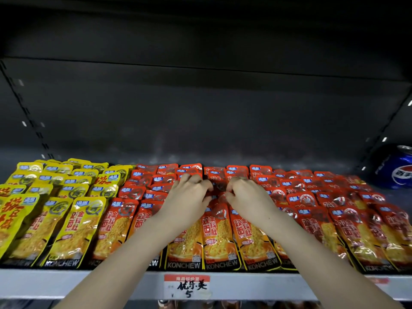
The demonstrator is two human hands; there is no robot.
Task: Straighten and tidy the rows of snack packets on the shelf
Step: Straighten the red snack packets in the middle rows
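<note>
Rows of red snack packets (256, 230) lie overlapping across the middle and right of the shelf (66, 284), with rows of yellow snack packets (73, 219) on the left. Both my hands reach into the middle red rows. My left hand (189, 197) has its fingers curled onto the tops of the red packets. My right hand (247, 195) sits close beside it, fingers curled and pinching at a red packet (219, 186) between the two hands. The fingertips are partly hidden among the packets.
A blue cola can (399, 168) stands at the far right of the shelf. A price tag (187, 286) hangs on the front rail. The dark back wall and the shelf above enclose the space behind the packets.
</note>
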